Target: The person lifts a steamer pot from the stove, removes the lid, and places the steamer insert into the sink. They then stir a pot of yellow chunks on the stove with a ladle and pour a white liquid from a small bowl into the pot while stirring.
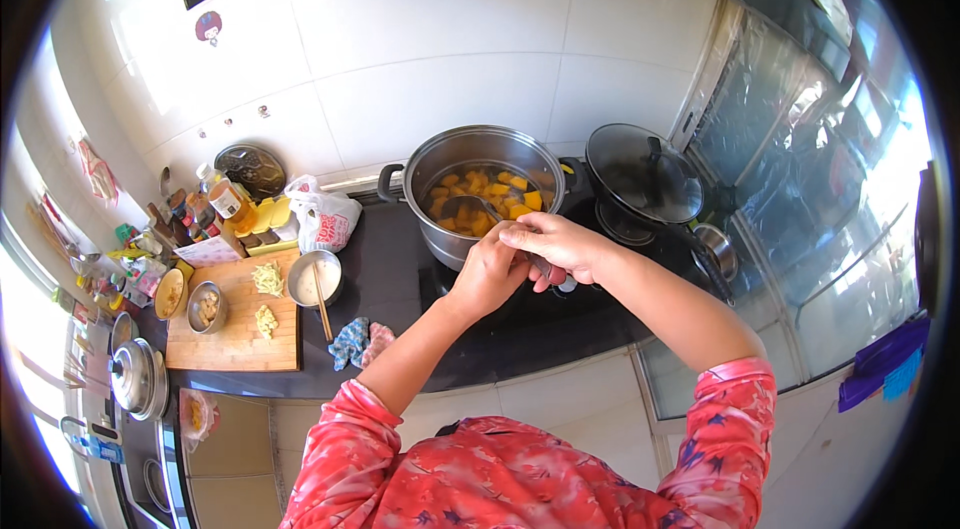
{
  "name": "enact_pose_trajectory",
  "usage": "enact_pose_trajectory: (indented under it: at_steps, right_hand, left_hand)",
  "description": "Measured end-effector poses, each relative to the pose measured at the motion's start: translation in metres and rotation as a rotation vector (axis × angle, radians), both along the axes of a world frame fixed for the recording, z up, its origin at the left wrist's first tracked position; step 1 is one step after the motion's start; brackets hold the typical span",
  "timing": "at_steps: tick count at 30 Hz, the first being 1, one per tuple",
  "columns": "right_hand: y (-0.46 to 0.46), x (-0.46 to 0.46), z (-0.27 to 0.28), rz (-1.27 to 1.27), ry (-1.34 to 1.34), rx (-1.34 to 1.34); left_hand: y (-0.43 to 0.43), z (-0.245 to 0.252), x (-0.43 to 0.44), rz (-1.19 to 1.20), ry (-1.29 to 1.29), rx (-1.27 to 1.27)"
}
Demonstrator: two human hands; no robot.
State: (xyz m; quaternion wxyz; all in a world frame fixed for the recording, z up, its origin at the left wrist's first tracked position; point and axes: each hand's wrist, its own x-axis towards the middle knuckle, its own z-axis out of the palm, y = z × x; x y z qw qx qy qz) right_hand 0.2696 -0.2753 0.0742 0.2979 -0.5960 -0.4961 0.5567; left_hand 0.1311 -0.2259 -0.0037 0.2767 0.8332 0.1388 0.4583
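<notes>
A metal ladle (489, 209) dips into a large stainless steel pot (480, 139) of liquid with orange chunks (496, 190), which look like pumpkin. My left hand (491, 266) is closed around the ladle's handle near the pot's front rim. Against it, my right hand (562, 244) grips the same handle, its thumb lying over the left hand's fingers. The handle's lower end shows just below both hands. Part of the ladle's bowl is under the liquid.
Right of the pot stands a lidded black frying pan (643, 172). A wooden cutting board (232, 341) at left bears chopped food and a metal bowl (207, 307). Chopsticks (322, 300) rest in a bowl of pale liquid (307, 283), near cloths (350, 343) and a plastic bag (326, 217).
</notes>
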Motion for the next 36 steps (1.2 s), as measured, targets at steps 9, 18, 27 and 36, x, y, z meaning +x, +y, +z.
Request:
enact_pose_trajectory:
  at_steps: [9, 18, 27, 36]
  right_hand:
    - [0.013, 0.032, 0.002, 0.161, -1.019, 0.199]
    - [-0.01, 0.032, 0.045, -0.052, -0.779, 0.079]
    - [0.001, 0.031, 0.074, -0.008, -0.631, -0.209]
    - [0.019, 0.029, 0.062, 0.034, -0.372, -0.304]
  left_hand:
    - [0.07, -0.01, -0.073, 0.487, -0.043, 0.113]
    - [0.182, -0.049, -0.116, 0.723, 0.166, -0.178]
    - [0.182, -0.049, -0.109, 0.623, 0.007, -0.427]
    - [0.182, -0.046, -0.115, 0.576, 0.025, -0.49]
